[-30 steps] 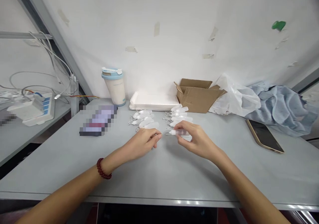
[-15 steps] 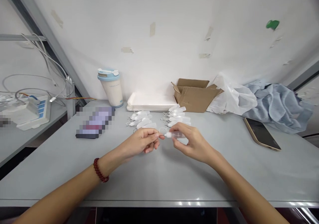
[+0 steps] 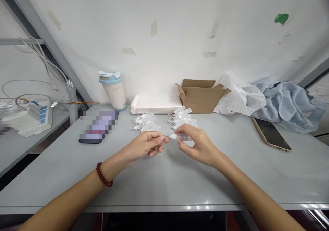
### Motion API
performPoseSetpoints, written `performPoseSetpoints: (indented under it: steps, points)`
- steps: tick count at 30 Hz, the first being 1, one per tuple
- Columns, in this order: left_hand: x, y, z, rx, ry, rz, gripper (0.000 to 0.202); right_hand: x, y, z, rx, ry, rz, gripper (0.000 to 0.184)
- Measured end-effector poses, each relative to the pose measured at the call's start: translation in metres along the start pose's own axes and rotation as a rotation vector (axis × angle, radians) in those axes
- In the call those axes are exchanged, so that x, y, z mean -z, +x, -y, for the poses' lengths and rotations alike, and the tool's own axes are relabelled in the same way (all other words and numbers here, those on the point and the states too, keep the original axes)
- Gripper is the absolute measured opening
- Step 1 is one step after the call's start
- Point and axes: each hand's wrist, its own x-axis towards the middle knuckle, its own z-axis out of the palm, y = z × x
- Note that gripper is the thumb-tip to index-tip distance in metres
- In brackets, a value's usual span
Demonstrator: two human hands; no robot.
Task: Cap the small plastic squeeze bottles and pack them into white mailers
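Observation:
Between thumb and fingers, my right hand (image 3: 196, 143) grips a small translucent squeeze bottle (image 3: 183, 137) with a white nozzle cap, tip pointing left. My left hand (image 3: 151, 143) pinches a thin loop of cord (image 3: 166, 132) at the bottle's tip; the exact hold is hidden by the fingertips. Just behind the hands lie two groups of similar little bottles with thin loops, a left group (image 3: 147, 121) and a right group (image 3: 184, 116).
At the back stand a blue-lidded cup (image 3: 114, 92), a stack of white trays (image 3: 156, 102), an open cardboard box (image 3: 200, 99), a white plastic bag (image 3: 239, 97) and a blue cloth (image 3: 288, 104). One phone (image 3: 272, 135) lies right, another, blurred phone (image 3: 100, 128) left. A power strip (image 3: 38, 121) sits far left.
The view has shifted slightly. Both hands stay nearly in place, still holding the bottle and its loop.

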Motion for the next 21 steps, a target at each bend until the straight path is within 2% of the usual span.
performPoseSetpoints:
  steps: [21]
  points:
    - [0.0009,0.0015,0.0005,0.001,-0.018,-0.010,0.027,0.0024,-0.0005,0.0028,-0.036,0.016,0.027,0.016]
